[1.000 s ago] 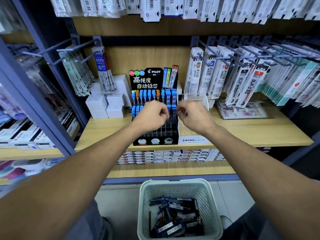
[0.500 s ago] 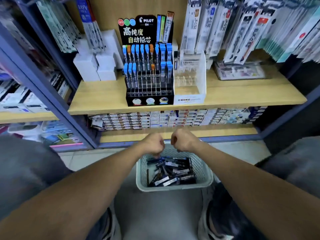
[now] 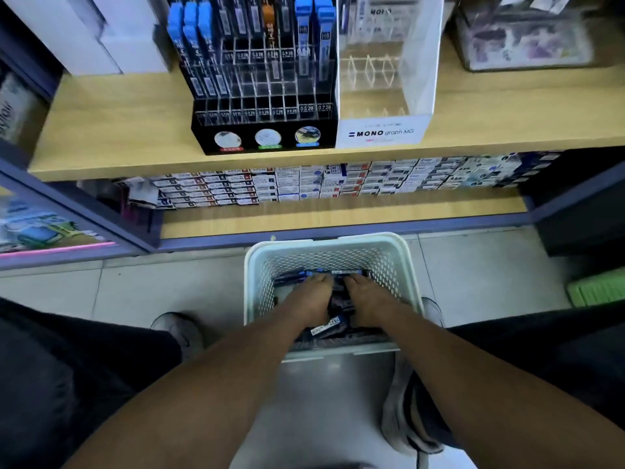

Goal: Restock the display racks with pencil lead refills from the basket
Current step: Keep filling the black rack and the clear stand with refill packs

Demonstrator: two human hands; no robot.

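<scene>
A pale green perforated basket (image 3: 324, 243) stands on the floor between my feet, holding a pile of dark pencil lead refills (image 3: 326, 330). Both hands are down inside it, palms down on the pile: my left hand (image 3: 313, 296) on the left and my right hand (image 3: 367, 297) close beside it. Their fingertips are buried among the refills, so no grip shows. On the wooden shelf above stands the black Pilot display rack (image 3: 263, 130), with blue-capped refills at its left and right and several bare slots in the middle.
A clear MONO rack (image 3: 382, 133) with bare dividers stands right of the black one. White boxes (image 3: 101, 35) sit at the shelf's left. Small stacked boxes (image 3: 304, 184) line the lower shelf. My shoes (image 3: 176, 328) flank the basket. A green object (image 3: 595, 289) lies at the right.
My hands dropped from the display rack to the basket rim and now reach into the refill pile. My view tilted down toward the floor.
</scene>
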